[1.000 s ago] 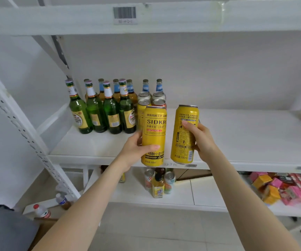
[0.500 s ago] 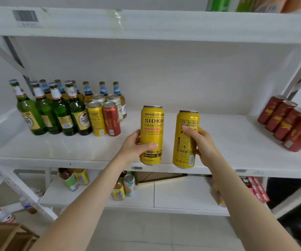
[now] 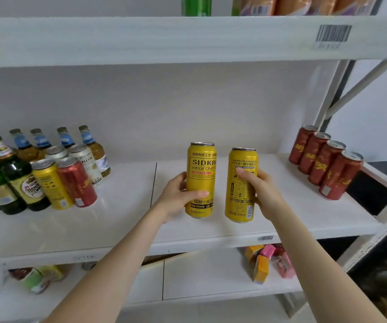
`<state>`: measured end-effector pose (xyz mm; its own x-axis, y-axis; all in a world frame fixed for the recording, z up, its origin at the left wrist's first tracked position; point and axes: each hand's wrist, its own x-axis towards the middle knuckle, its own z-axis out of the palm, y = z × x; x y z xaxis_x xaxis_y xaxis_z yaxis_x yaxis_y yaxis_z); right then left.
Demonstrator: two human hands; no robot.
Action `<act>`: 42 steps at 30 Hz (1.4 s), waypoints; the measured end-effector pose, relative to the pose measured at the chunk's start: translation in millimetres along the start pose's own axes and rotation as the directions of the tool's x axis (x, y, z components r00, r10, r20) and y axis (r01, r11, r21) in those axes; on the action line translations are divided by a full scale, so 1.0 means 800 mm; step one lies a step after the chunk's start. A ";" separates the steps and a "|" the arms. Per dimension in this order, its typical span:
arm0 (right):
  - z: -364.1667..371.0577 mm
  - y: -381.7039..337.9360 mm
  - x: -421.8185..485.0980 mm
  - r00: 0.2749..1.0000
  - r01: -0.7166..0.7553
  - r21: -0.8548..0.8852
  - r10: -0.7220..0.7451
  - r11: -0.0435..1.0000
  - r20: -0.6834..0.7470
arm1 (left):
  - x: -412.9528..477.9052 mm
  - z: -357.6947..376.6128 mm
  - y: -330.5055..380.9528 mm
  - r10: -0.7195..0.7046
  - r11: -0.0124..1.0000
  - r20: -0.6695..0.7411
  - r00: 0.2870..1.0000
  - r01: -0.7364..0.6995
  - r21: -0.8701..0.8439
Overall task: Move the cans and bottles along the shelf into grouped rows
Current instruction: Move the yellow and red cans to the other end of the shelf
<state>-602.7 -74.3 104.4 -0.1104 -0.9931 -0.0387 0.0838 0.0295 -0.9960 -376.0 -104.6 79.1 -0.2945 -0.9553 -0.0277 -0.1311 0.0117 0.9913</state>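
My left hand (image 3: 177, 197) grips a tall yellow can (image 3: 201, 169) and my right hand (image 3: 261, 191) grips a second yellow can (image 3: 241, 201). Both cans are upright, side by side, held just above the middle of the white shelf (image 3: 118, 229). At the shelf's left stand green bottles (image 3: 13, 183), amber bottles with blue neck labels (image 3: 94, 150), a yellow can (image 3: 50, 185), a red can (image 3: 77, 183) and white cans (image 3: 85, 159). A row of several red cans (image 3: 325, 162) runs along the shelf's right end.
The upper shelf (image 3: 188, 40) hangs overhead with a barcode tag (image 3: 333, 33) and packages on top. Below, a lower shelf (image 3: 211, 278) holds orange and pink cartons (image 3: 269, 262) and some items at the left. A diagonal brace (image 3: 360, 85) closes the right side.
Both hands have carried the two yellow cans rightward along the shelf, away from the bottles. The row of red cans at the right end has come into view.
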 end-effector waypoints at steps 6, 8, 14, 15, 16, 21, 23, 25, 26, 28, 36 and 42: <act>-0.091 -0.001 0.046 0.999 0.002 0.010 -0.002 1.000 -0.033 | 0.067 0.081 0.008 -0.005 0.999 0.056 0.998 0.003 0.033; -0.125 -0.004 0.060 1.000 0.005 0.002 -0.005 1.000 -0.025 | 0.087 0.114 0.012 -0.001 1.000 0.057 0.998 -0.001 0.025; -0.225 -0.014 0.100 0.999 0.013 -0.029 -0.012 0.999 0.031 | 0.136 0.213 0.017 0.002 1.000 0.005 1.000 -0.002 -0.029; -0.239 -0.015 0.108 0.999 0.011 -0.030 -0.010 1.000 0.039 | 0.143 0.226 0.017 0.000 0.999 -0.006 1.000 -0.001 -0.036; -0.251 -0.015 0.116 0.999 0.008 -0.026 -0.007 1.000 0.045 | 0.149 0.237 0.017 0.000 0.999 -0.014 1.000 0.000 -0.042; -0.289 -0.005 0.160 0.997 0.020 0.034 -0.022 0.999 0.072 | 0.189 0.268 0.014 0.004 0.999 -0.040 0.999 -0.006 -0.047; -0.295 0.001 0.179 0.996 0.027 0.052 -0.031 0.998 0.078 | 0.206 0.274 0.013 0.009 0.998 -0.053 0.999 -0.012 -0.056; -0.298 0.008 0.198 0.996 0.038 0.051 -0.042 0.998 0.085 | 0.223 0.278 0.010 0.016 0.998 -0.060 0.998 -0.020 -0.060; -0.299 0.013 0.207 0.995 0.044 0.054 -0.049 0.998 0.086 | 0.232 0.279 0.008 0.022 0.998 -0.061 0.998 -0.025 -0.061; -0.299 0.021 0.224 0.995 0.058 0.074 -0.064 0.996 0.083 | 0.251 0.280 0.001 0.034 0.998 -0.068 0.997 -0.037 -0.056; -0.289 0.063 0.291 0.994 0.105 0.117 -0.105 0.988 -0.004 | 0.326 0.274 -0.039 0.041 0.999 -0.107 0.993 -0.044 -0.031; -0.284 0.081 0.333 0.983 0.169 0.078 -0.163 0.982 -0.085 | 0.369 0.266 -0.058 0.081 0.996 -0.118 0.990 -0.085 -0.029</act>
<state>-851.6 -311.0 11.4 -0.2061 -0.9715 0.1174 0.1411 -0.1482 -0.9788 -658.7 -324.3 -2.4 -0.1903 -0.9794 0.0678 -0.0778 0.0839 0.9934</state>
